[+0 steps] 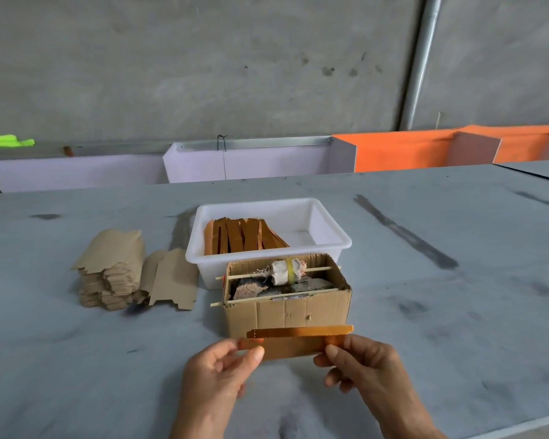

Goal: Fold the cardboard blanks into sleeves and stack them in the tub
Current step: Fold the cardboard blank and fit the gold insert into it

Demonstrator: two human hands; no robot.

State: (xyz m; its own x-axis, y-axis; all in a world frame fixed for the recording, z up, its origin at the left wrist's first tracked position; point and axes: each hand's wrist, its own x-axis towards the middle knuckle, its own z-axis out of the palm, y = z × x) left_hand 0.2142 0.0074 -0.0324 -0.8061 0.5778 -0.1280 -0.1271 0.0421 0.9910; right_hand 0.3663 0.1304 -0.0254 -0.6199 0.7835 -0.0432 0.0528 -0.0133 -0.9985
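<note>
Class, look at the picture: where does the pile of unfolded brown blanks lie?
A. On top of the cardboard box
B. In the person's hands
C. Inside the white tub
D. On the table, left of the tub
D: the pile of blanks lies on the table, left of the white tub.

Left hand (222, 365) raised low in view, thumb and forefinger pinching, right hand (358, 362) level beside it, thumb and fingers pinching likewise, both forearms bare, palms turned inward

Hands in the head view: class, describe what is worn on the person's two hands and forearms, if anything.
Both the left hand and the right hand are bare: no gloves, rings, watch or wristbands show. No sleeves reach the visible forearms. The fingernails are short and unpainted.
</note>
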